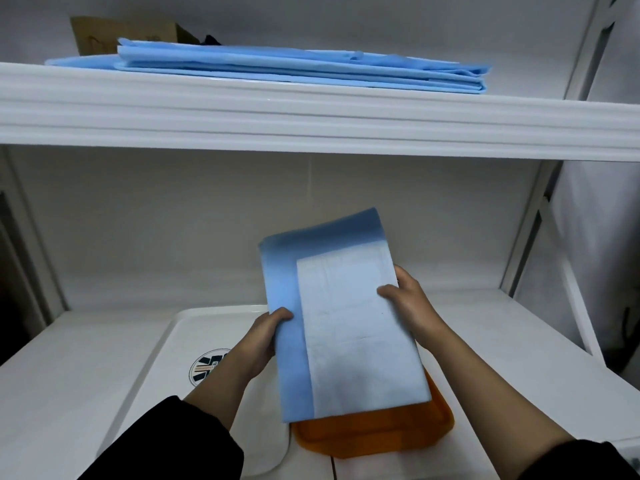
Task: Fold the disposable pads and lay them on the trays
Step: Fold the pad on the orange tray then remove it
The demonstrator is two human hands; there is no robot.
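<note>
The folded pad (346,327) is gripped at both side edges by the hands, left hand (258,336) and right hand (408,303), above the orange tray (377,434).

From my remote seat I saw a white shelving unit (311,119) filling the view, its upper shelf edge ribbed and glossy. Behind it ran a plain pale wall (242,209), dimmer under the shelf. The lower shelf (69,375) was white too. White uprights (530,230) stood at the right, with a dark gap (10,271) at the far left. A brown cardboard box (100,34) sat at the back of the upper shelf. The light was soft and even.
</note>
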